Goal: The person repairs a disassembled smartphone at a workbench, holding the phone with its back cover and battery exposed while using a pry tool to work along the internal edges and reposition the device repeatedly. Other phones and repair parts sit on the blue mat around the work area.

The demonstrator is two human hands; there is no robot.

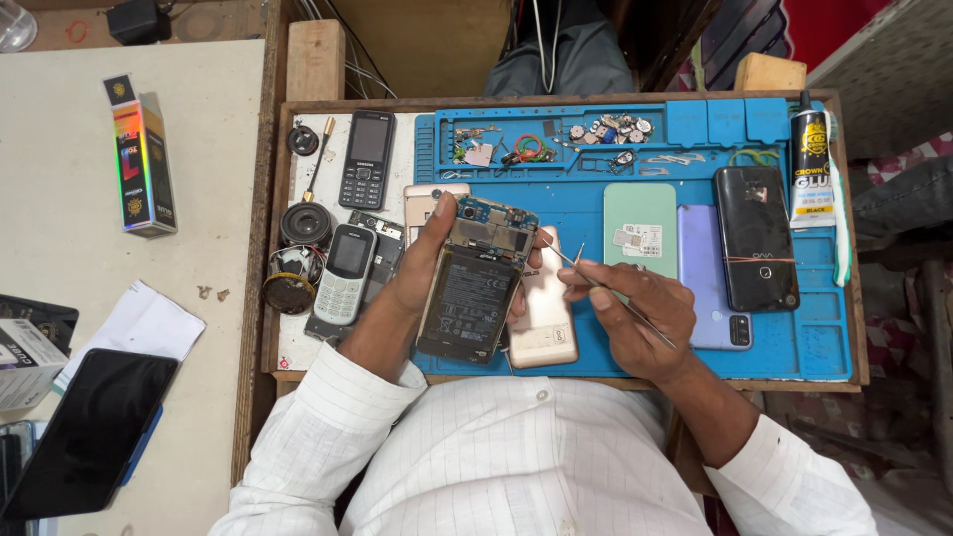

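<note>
My left hand (pixel 422 266) grips an opened smartphone (pixel 475 288), back cover off, with its black battery and circuit board showing. It is held tilted above the blue work mat (pixel 814 337). My right hand (pixel 635 313) pinches thin metal tweezers (pixel 596 283), their tips pointing at the phone's upper right edge, close to it. A gold phone back (pixel 544 318) lies on the mat just under and between my hands.
On the mat lie a mint-green phone (pixel 640 228), a purple phone (pixel 710 278), a black phone (pixel 754 238), a glue tube (pixel 812 169) and several small parts (pixel 606 129). Two keypad phones (pixel 365 159), (pixel 344 273) and speakers (pixel 303 226) sit left. A small box (pixel 142 154) and dark phone (pixel 89 432) rest on the side table.
</note>
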